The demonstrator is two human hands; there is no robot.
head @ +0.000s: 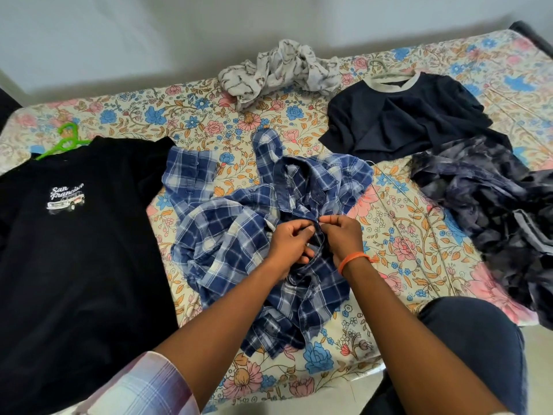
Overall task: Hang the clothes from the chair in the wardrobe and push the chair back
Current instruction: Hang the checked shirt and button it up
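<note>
Your left hand [291, 239] and right hand [341, 235] both pinched the front placket of the crumpled blue-and-white plaid cotton shirt [239, 232], which lay mid-bed on the floral bedsheet [398, 235].

Floral-print bed sheet [206, 115], pink and blue blooms, serves as landmark. At its centre: crumpled blue-and-white plaid button shirt [239, 223], its dark placket pinched by left hand [291, 239] and right hand [341, 235], orange thread bracelet [354, 260] on right wrist. Left side: black printed T-shirt [74, 250] on green plastic hanger [64, 140]. Far edge: crumpled grey-white patterned cloth [278, 70]. Right side: navy T-shirt with pale collar [407, 115]; mottled dark blue garment [484, 199].
</note>
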